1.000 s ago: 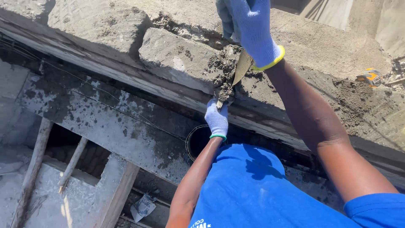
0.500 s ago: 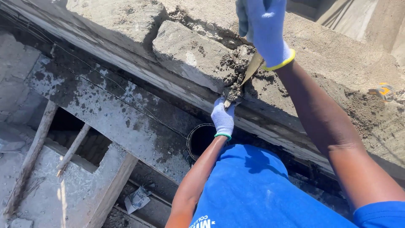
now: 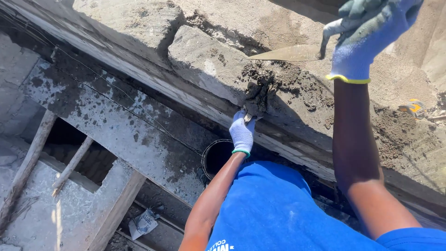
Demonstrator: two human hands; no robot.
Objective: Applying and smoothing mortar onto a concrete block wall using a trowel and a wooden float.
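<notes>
Right hand point(image 3: 367, 35), gloved, fingers wrapped tight on the trowel point(image 3: 290, 53) handle; I see the blade lying flat above the concrete block point(image 3: 209, 58). Left hand point(image 3: 242, 130), fingers pressed together, pushes into the wet mortar point(image 3: 262, 88) at the block's edge. Rough concrete wall top, sunlit, with a dark pipe opening point(image 3: 216, 155) below. Half a second ago the trowel pointed down into the mortar; now it is lifted clear.

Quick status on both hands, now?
Left hand: gloved, fingers pressed up against the wet mortar at the block's edge; grip cannot be told.
Right hand: gloved, closed on the trowel handle, blade held over the wall.
</notes>
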